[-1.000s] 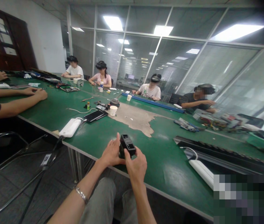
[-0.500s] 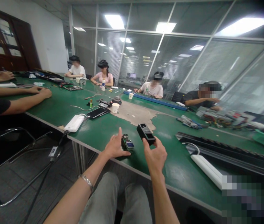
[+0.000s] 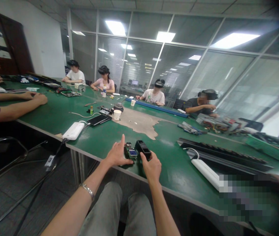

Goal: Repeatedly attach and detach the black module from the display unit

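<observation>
My left hand [image 3: 116,154] is spread beside a small green circuit board with a little screen [image 3: 131,152]. Its index finger points away from me, and its thumb lies along the board's near edge. Whether the other fingers touch the board is hidden. My right hand [image 3: 152,165] grips the near end of a black rectangular plastic case [image 3: 143,149] with cut-out openings, thumb on one side and fingers on the other. The case is just right of the board, with a narrow gap between them, low over the green table [image 3: 100,141].
A white power strip [image 3: 73,130] lies left, near phones [image 3: 99,119] and a paper cup [image 3: 117,114]. Right are another white strip [image 3: 205,173] and long black metal rails [image 3: 218,154]. Co-workers sit across the table; a person's forearms [image 3: 28,102] rest at left.
The black case in my right hand has moved left and down, closer to the circuit board. My left hand keeps its spread pose by the board. The view has shifted slightly.
</observation>
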Available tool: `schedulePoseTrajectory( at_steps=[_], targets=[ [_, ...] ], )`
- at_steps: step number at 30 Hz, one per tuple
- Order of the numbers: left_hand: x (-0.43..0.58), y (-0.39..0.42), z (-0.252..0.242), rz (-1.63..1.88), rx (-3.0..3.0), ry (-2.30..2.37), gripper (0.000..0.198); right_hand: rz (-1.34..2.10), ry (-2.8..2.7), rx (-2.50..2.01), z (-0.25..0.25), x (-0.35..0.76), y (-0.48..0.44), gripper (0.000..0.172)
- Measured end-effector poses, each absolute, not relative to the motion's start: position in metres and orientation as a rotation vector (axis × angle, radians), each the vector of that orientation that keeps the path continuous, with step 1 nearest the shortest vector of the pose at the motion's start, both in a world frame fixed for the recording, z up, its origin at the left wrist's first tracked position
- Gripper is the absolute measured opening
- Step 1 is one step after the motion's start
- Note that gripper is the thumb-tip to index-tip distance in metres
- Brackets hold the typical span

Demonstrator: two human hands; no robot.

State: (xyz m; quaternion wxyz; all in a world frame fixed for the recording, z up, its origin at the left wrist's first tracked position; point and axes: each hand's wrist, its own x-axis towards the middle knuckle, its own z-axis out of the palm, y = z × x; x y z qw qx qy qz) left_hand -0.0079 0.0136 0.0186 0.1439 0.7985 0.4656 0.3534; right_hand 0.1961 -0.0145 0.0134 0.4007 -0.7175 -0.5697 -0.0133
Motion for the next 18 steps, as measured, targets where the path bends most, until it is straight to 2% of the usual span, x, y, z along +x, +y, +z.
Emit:
schedulePoseTrajectory(
  at_steps=[7, 14, 18],
  targets=[
    [-0.007, 0.012, 0.016, 1.029, 2.372, 1.358, 0.139, -0.130, -1.435, -1.794, -0.003, 0.200, -0.012, 0.084],
    [-0.003, 0.007, 0.012, 1.002, 2.401, 1.429, 0.150, -0.114, -1.464, -1.811, -0.003, 0.200, -0.013, 0.088],
    [0.000, -0.001, 0.011, 1.031, 2.374, 1.481, 0.143, -0.088, -1.447, -1.826, -0.001, 0.199, -0.014, 0.081]
  ],
)
